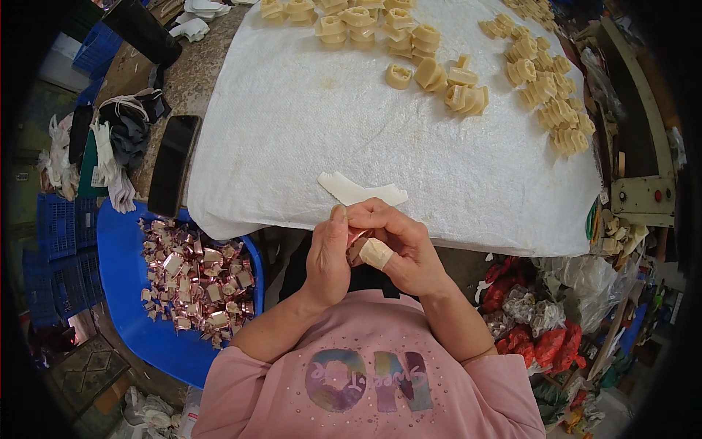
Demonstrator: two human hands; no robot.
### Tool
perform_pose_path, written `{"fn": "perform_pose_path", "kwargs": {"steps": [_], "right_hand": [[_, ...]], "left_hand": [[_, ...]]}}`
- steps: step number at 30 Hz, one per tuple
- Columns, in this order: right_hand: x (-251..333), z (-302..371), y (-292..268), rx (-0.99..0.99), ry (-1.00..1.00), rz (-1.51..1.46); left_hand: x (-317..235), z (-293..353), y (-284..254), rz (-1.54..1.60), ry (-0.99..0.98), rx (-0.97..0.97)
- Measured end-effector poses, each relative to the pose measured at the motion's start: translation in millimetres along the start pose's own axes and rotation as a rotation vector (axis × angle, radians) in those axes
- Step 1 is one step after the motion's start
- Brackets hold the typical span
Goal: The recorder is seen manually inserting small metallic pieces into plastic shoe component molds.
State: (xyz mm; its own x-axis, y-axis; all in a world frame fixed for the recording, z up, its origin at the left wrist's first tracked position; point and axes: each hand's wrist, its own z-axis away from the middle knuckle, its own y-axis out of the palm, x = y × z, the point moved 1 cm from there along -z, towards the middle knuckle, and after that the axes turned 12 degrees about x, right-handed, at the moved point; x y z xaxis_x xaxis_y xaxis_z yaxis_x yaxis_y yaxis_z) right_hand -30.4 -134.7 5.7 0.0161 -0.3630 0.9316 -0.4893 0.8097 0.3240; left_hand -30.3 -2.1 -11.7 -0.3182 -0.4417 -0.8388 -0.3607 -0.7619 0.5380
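My left hand point(327, 252) and my right hand point(409, 247) meet in front of my chest, by the near edge of the cloth-covered table. Between their closed fingers is a small shiny pink metallic piece point(356, 235), mostly hidden by them. A beige wrap point(376, 253) covers my right thumb. Just beyond my fingertips a white curved strip with jagged ends point(355, 192) lies on the white woven cloth point(292, 139). To my left, a blue tub point(131, 307) holds many shiny rose-coloured metallic pieces with pale faces point(197, 282).
Beige molded parts point(466, 99) stand in stacks and clusters across the far side and right of the cloth. A black phone point(174, 164) lies at the table's left edge, near gloves point(110, 161). Red and clear plastic bags point(541, 340) pile up at the lower right.
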Motion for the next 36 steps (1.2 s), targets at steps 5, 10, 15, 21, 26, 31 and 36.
{"fn": "perform_pose_path", "kwargs": {"steps": [5,10,15,21,26,31,36], "right_hand": [[2.3,2.2,-4.1,0.007,0.068,0.096],[7.3,0.1,-1.7,-0.020,-0.012,0.345],[2.6,7.3,-10.5,0.112,-0.020,0.091],[4.0,5.6,0.1,0.070,-0.079,-0.107],[3.2,8.0,3.0,0.046,-0.070,-0.099],[1.9,9.4,5.6,0.017,-0.082,-0.099],[0.5,8.8,7.1,0.001,-0.115,0.018]], "left_hand": [[-2.5,1.4,3.3,-0.012,-0.010,0.003],[-13.2,-4.0,6.6,-0.196,0.001,0.113],[-12.6,-5.8,6.9,-0.062,0.000,0.120],[0.3,1.1,1.6,0.092,0.058,0.088],[-4.2,0.0,6.5,0.053,0.096,0.093],[-12.7,0.8,16.9,-0.313,0.086,0.046],[-10.1,-0.2,18.9,-0.273,0.169,0.085]]}}
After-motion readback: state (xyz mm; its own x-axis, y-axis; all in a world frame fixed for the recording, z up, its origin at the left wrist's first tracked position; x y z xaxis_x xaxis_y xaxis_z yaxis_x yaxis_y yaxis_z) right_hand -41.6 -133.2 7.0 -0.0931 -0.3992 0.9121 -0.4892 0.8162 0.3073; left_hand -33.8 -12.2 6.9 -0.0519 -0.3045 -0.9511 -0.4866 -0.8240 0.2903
